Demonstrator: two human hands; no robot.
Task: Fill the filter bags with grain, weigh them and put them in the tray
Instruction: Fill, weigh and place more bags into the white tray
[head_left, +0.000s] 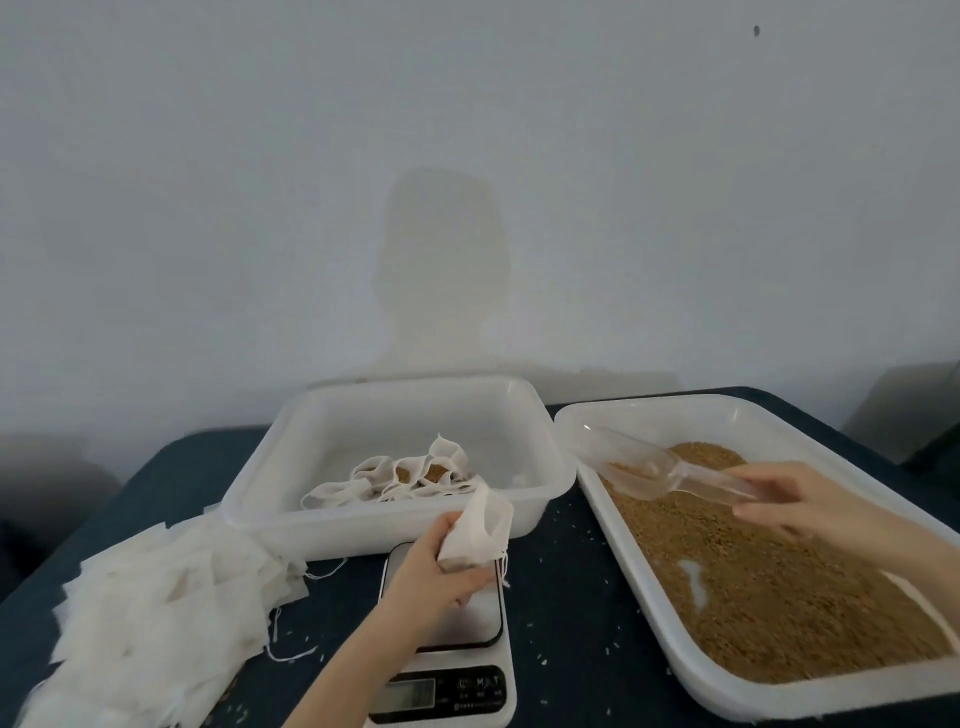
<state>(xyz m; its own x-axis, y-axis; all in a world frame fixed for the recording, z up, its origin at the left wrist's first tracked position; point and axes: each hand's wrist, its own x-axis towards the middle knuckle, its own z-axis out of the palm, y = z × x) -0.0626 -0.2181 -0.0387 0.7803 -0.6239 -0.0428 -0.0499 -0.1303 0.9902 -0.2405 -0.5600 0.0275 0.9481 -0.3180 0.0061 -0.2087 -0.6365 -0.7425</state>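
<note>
The move ahead, as I judge it, turns on the gap between the scoop (670, 470) and the mouth of the filter bag (480, 530): the bag lies to the left of the scoop and a little nearer the person, across the strip of dark table (566, 597) between the two containers. The scoop's long axis runs from its handle at lower right up and leftward to its open lip, so that lip already points roughly toward the bag side, and a little grain sits in its bowl. The right hand (810, 501) grips the handle with fingers curled round it, the forearm reaching in from the right over the grain tray (644, 618), which is spread with brown grain (769, 597). The left hand (441, 571) is the one on the bag, pinching its lower part between thumb and fingers and holding it upright above the platform of the scale (447, 675), its mouth turned up and rightward (whether it holds grain yet I cannot tell). Behind it the deeper tray (395, 525) holds several filled bags (410, 475), and a heap of empty bags (166, 613) lies at left.
</note>
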